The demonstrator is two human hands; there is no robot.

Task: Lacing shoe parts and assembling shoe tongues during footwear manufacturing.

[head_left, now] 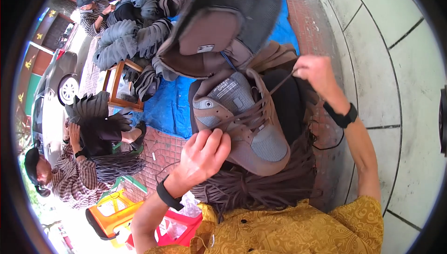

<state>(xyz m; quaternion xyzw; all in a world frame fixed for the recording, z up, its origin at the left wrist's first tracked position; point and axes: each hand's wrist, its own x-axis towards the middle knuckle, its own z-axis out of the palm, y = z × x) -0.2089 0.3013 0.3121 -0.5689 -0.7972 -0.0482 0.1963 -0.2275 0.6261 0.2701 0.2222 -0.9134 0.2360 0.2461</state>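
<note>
A brown shoe upper with grey mesh panels rests on my lap, its toe toward me. A brown shoelace runs through its eyelets. Up to the right, my right hand pinches one stretch of the lace and draws it taut away from the shoe. My left hand is closed at the shoe's left side, its fingers on the lace by the eyelets. Under the toe lies a thick bundle of brown laces. Beyond the shoe stands a large, dark, curved piece with brown lining.
Rows of stacked grey shoe uppers lie on a blue tarp beside a wooden stool. Two people in striped shirts work at the left. An orange stool is near my left arm. A tiled wall rises at my right.
</note>
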